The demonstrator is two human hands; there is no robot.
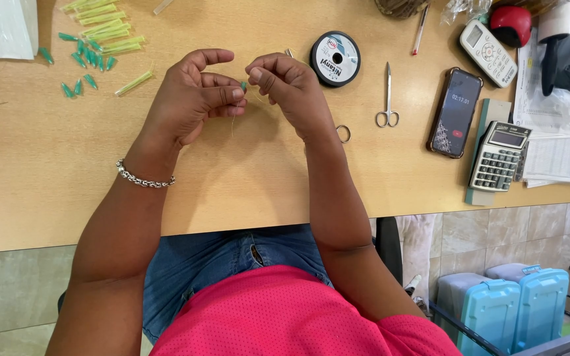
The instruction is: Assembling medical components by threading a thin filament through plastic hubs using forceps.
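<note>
Edges and room: the tabletop [47,171] ends at its near edge below both forearms; bare wood runs from the hands toward 7 o'clock, while the side toward 3 o'clock is crowded.
Green bead: a tiny green bead [243,86] sits between the two sets of fingertips, above the tabletop, near the middle of the view.
Left hand: the left hand [192,99] is raised off the wood, wrist bent, its grip pinched nearly closed on the bead — a silver bracelet [145,179] circles the wrist.
Right hand: the right hand [288,86] meets it from 3 o'clock, fingers curled tight; it seems to pinch a fine thread [233,122] that hangs down, though the line is too thin to be sure.
Loose stock: green beads [84,62] and pale yellow tubes [103,26] lie scattered toward 10 o'clock.
Tools: a thread spool [335,59] lies at 1 o'clock just beside the right hand, small scissors [387,99] beyond it, a metal ring [343,134] by the right wrist.
Right side: a phone [455,112], a calculator [499,156] and papers [559,158] at 3 o'clock.
Room: tiled floor [14,290] below the edge — blue cases [519,303] at 5 o'clock.
</note>
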